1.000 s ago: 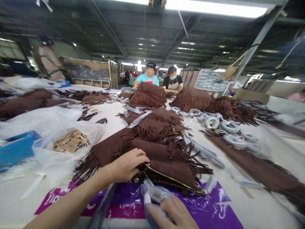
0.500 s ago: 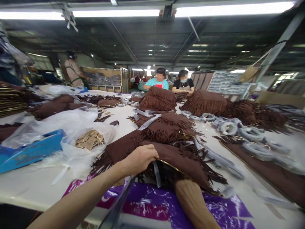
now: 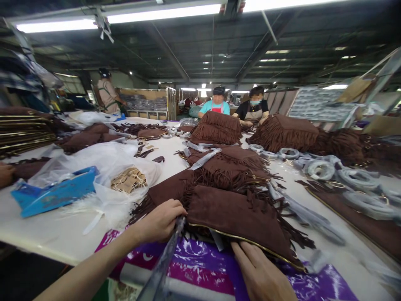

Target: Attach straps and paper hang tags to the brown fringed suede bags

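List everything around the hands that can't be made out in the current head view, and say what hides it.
All in the head view:
- Inside of the fringed bag: covered by its upper panel.
- What the left hand grips: hidden by its curled fingers.
- Right hand fingertips: partly hidden by the bag's zipped edge.
- Wrapped strap's near end: cut off by the bottom edge.
- Any print on the paper tags: too small.
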A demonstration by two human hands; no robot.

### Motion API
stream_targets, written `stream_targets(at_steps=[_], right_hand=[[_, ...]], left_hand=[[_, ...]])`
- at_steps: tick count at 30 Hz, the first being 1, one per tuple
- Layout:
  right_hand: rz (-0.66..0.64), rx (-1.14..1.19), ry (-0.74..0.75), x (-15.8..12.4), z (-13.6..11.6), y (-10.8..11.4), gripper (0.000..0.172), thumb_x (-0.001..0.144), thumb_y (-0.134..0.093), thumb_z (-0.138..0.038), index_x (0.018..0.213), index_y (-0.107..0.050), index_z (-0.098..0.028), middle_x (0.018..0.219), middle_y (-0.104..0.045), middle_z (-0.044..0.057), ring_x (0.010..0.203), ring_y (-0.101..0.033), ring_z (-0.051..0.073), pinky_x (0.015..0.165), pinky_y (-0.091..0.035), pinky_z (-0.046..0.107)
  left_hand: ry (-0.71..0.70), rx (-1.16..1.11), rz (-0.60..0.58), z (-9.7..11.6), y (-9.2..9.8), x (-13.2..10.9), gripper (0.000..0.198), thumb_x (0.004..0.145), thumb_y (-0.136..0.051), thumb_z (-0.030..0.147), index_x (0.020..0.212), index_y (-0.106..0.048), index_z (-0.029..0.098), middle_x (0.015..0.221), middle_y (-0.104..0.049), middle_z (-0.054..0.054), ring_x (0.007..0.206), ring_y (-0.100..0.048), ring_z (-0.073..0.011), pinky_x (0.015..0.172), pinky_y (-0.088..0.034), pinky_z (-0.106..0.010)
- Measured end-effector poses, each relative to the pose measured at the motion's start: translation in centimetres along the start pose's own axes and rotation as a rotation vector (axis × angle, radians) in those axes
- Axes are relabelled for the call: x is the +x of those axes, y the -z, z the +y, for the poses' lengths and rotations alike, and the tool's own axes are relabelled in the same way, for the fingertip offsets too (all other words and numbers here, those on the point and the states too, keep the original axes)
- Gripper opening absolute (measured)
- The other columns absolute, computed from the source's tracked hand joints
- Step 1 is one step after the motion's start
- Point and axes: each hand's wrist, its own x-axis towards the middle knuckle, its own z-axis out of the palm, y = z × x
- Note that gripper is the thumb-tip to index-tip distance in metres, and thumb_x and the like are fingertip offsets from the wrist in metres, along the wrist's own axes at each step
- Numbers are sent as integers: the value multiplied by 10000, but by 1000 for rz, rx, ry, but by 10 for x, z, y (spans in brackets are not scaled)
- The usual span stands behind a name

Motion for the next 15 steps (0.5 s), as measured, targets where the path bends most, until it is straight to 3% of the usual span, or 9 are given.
stream_targets(at_steps=[3, 7, 9, 11, 13, 15], right_hand=[[31, 123, 30, 0, 4, 27, 366, 920, -379, -75, 1183, -622, -153, 999, -724, 66, 812, -690, 160, 689, -534, 200], [-25, 27, -249, -14, 52, 46, 450, 850, -355, -12, 1138, -655, -184, 1088, -702, 75, 964, -664, 201, 811, -546, 288], [-137, -32, -310, -32, 85, 49, 541, 751, -334, 47, 1120, -671, -163, 1127, -687, 100, 1036, -636, 212, 873, -538, 332], [-253, -53, -269, -49, 111, 50, 589, 703, -329, 67, 1125, -671, -159, 1166, -669, 120, 1118, -596, 235, 935, -507, 405], [-375, -71, -232, -60, 125, 54, 536, 711, -349, 66, 1067, -676, -166, 1139, -673, 126, 1147, -578, 264, 972, -466, 471], [-487, -106, -252, -64, 126, 63, 383, 756, -393, 44, 923, -666, -166, 941, -703, 106, 968, -657, 267, 887, -504, 441]], left_hand=[[-31, 24, 25, 3, -1, -6, 389, 811, -380, 22, 1097, -597, 173, 1098, -613, -103, 1001, -549, -216, 912, -462, -358], [-65, -40, 86, 20, 4, 4, 323, 921, -329, 104, 1053, -607, 203, 1105, -618, -80, 994, -569, -196, 879, -477, -306], [-139, -101, 26, 36, 5, 14, 317, 937, -324, 117, 1044, -604, 216, 1070, -631, -59, 961, -589, -178, 852, -482, -270], [-221, -155, -77, 57, 2, 26, 301, 925, -346, 102, 1027, -603, 222, 1032, -642, -42, 922, -603, -166, 832, -482, -248], [-281, -181, -197, 82, -6, 39, 273, 915, -375, 91, 973, -609, 219, 996, -648, -33, 899, -609, -164, 813, -482, -238], [-306, -183, -288, 106, -17, 51, 233, 916, -408, 103, 941, -612, 212, 991, -652, -36, 896, -615, -172, 801, -485, -240]])
